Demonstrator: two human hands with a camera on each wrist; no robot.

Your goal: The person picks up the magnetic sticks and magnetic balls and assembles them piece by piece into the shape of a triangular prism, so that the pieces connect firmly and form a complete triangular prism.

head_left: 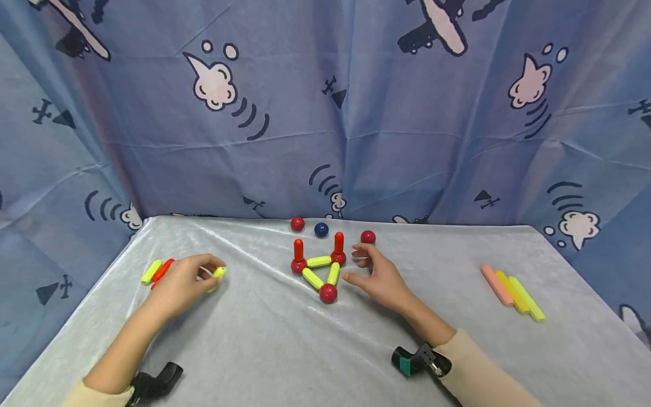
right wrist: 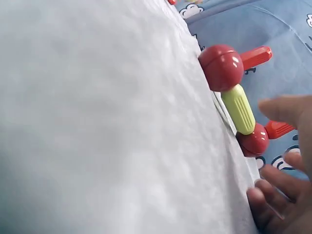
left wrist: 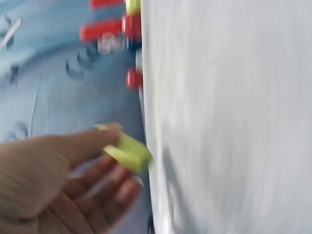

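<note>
My left hand [head_left: 187, 282] pinches a short yellow-green ridged stick [head_left: 218, 274] between thumb and fingers above the cloth; it is blurred in the left wrist view. Mid-table stands a triangle of three yellow-green sticks [head_left: 319, 262] joined by red balls [head_left: 328, 293]. Two red sticks [head_left: 298, 250] rise upright from its two far balls. Just right of this triangle is my right hand [head_left: 382, 281], its thumb and fingers spread apart and nothing in them. The right wrist view shows its fingers beside a yellow-green stick [right wrist: 239, 109] linking two balls.
Behind the triangle lie two loose red balls [head_left: 297, 224] and a blue ball [head_left: 321, 229]. Beside my left hand are a yellow-green stick [head_left: 151, 272] and red stick pieces [head_left: 163, 271]. Longer orange, yellow and green sticks [head_left: 492, 284] lie at the right. A patterned curtain [head_left: 285, 169] hangs behind.
</note>
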